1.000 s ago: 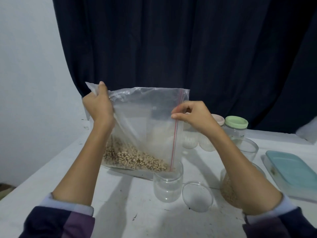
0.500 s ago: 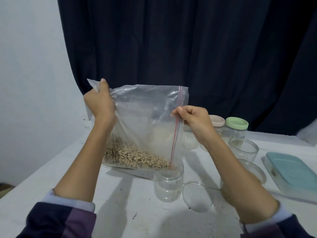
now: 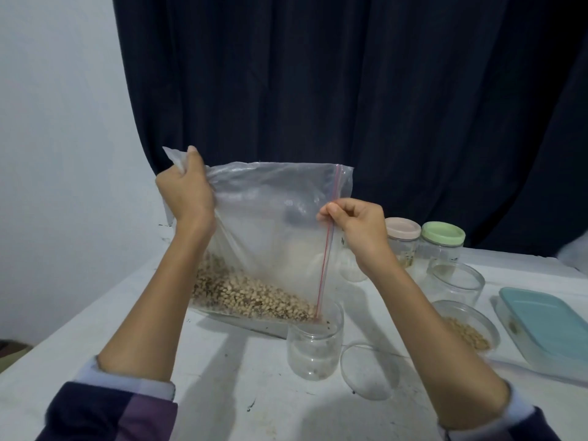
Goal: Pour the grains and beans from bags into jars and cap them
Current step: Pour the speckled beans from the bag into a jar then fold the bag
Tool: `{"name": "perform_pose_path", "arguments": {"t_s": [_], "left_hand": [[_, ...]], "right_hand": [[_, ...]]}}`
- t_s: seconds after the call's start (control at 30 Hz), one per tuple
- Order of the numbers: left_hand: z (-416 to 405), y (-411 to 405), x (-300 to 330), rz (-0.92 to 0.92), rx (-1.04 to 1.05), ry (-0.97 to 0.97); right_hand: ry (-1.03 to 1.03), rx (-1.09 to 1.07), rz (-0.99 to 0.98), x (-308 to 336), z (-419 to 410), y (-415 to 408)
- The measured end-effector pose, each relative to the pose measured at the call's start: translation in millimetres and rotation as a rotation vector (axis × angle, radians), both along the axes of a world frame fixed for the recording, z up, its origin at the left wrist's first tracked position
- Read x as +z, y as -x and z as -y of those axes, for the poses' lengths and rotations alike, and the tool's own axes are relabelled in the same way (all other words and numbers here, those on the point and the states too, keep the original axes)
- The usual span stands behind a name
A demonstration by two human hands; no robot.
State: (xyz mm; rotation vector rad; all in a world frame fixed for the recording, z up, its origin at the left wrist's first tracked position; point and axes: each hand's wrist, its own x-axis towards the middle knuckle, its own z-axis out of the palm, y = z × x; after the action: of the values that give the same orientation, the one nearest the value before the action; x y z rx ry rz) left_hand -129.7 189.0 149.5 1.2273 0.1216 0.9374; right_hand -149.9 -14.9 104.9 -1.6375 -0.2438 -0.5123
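Left hand (image 3: 184, 192) grips crinkled clear bag (image 3: 270, 224) corner; right hand (image 3: 359, 227) pinches red zip strip (image 3: 327, 249). Pale beans (image 3: 254, 297) at 6 o'clock above cylindrical jar (image 3: 315, 348).

Head view, close, facing forward-down over table (image 3: 95, 338).

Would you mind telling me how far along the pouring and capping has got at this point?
Looks done: two capped jars at the back, pink lid and green lid. In hand: the left hand grips the bean bag by a corner, the right hand pinches its red zip edge, low corner over the clear jar, which looks nearly empty. Left: pouring the beans, fitting the loose clear lid.
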Motion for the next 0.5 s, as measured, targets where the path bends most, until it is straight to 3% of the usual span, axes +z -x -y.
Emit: {"name": "perform_pose_path", "arguments": {"t_s": [0.5], "left_hand": [[-3.6,-1.5,-1.1,0.001,0.024,-0.009]], "right_hand": [[0.001,-0.023,-0.017,-0.4,-6.0,-0.3]]}}
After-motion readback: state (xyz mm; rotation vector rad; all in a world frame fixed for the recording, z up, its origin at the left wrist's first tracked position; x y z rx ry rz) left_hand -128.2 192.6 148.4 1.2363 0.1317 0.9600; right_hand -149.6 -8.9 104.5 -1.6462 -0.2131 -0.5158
